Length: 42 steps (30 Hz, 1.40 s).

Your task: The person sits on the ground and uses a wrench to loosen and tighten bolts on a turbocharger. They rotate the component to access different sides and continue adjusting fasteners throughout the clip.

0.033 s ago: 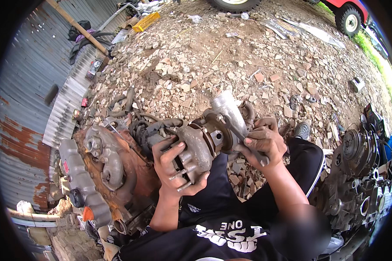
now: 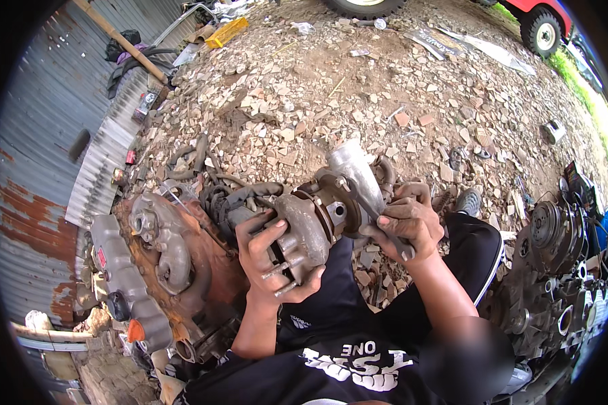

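A grey metal turbocharger [image 2: 307, 226] is held up above my lap. My left hand [image 2: 260, 253] wraps round its thick cast housing on the near left, and metal studs stick out beside the fingers. The far end is a pale aluminium housing [image 2: 350, 165] with a round outlet. My right hand [image 2: 412, 226] grips a wrench [image 2: 368, 200] between thumb and fingers. The wrench's upper end meets a bolt on the aluminium housing; its lower end shows below my right fingers.
Left stands an engine with a grey valve cover [image 2: 130, 283] and rusty manifold [image 2: 175, 260]. More engine parts [image 2: 554, 283] are piled at right. Broken tile and stone [image 2: 304, 101] cover the ground. A corrugated metal wall [image 2: 40, 148] runs along the left; a yellow crate [image 2: 227, 32] lies far off.
My right hand and the wrench have shifted very slightly. The turbocharger and my left hand look the same.
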Available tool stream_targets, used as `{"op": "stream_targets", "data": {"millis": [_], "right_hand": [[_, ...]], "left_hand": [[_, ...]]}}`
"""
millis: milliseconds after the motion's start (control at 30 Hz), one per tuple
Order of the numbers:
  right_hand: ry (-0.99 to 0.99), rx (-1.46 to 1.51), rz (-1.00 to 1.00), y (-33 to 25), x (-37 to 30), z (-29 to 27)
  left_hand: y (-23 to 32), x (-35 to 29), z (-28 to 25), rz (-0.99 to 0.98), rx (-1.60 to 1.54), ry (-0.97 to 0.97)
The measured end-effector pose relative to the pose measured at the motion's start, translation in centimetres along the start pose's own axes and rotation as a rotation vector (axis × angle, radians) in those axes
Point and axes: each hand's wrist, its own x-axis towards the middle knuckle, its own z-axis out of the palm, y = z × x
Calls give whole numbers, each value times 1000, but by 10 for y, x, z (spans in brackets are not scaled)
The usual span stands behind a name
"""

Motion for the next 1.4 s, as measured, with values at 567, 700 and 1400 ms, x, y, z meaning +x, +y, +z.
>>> {"op": "stream_targets", "data": {"millis": [567,700,1400], "right_hand": [[-21,-359,-139,-11,-10,14],[-25,-402,-85,-20,-14,23],[131,64,382,1,42,-4]], "left_hand": [[-5,-2,2,77,19,4],[-12,-4,3,133,56,-17],[4,3,2,85,23,-42]]}}
